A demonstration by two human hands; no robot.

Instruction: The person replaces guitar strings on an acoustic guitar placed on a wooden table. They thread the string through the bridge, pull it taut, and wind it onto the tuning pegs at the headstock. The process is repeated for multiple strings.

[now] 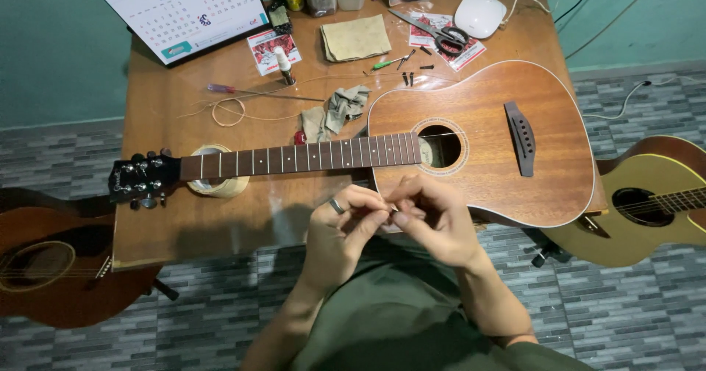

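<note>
Two hands meet just below the neck of an acoustic guitar that lies flat across a small wooden table. The left hand, wearing a ring on one finger, and the right hand press their fingertips together around something tiny and dark; both are pinched closed on it, but it is too small to tell what it is.

The guitar has a reddish-brown, satin body with pale edge binding, a round soundhole ringed by a light rosette, and a dark bridge whose pin holes look empty. Its dark fretboard carries small dot markers. The black headstock with chrome tuners reaches the table's left side, the neck resting on a roll of tape. No strings show clearly along the neck.

Behind the guitar lie a few black bridge pins, a green-handled tool, scissors, a folded tan cloth, a crumpled grey-green rag, a coiled string, a small dropper bottle and a desk calendar.

A second guitar stands at the left and a yellowish one at the right, both on the grey tiled floor.
</note>
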